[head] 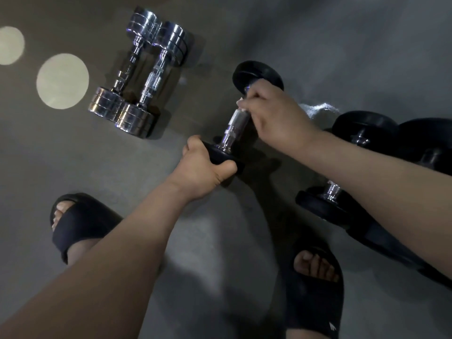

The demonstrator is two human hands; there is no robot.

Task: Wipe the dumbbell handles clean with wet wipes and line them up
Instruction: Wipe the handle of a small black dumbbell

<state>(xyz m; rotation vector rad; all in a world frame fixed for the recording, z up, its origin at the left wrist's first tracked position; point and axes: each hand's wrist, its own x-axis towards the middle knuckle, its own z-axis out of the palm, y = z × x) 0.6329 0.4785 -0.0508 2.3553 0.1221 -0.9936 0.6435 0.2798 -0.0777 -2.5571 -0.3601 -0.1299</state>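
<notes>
Over floor [73, 155] ahead of our feet [315, 267], black dumbbell [254, 72] tilted. Our left hand [205, 167] grips lower plate [220, 156]; right hand [274, 113] curled round handle [234, 123], pinching wipe [241, 105]. We'd hold plate steady, twist wipe along whole handle, then set it beside chrome pair [139, 72].

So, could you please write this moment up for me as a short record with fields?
surface: grey floor
being cleaned: black-ended dumbbell
left hand: grips the dumbbell's near end plate
right hand: curled round the handle, holding a white wipe against it
chrome dumbbells: two, side by side, upper left
other black dumbbells: on the floor at right
</notes>
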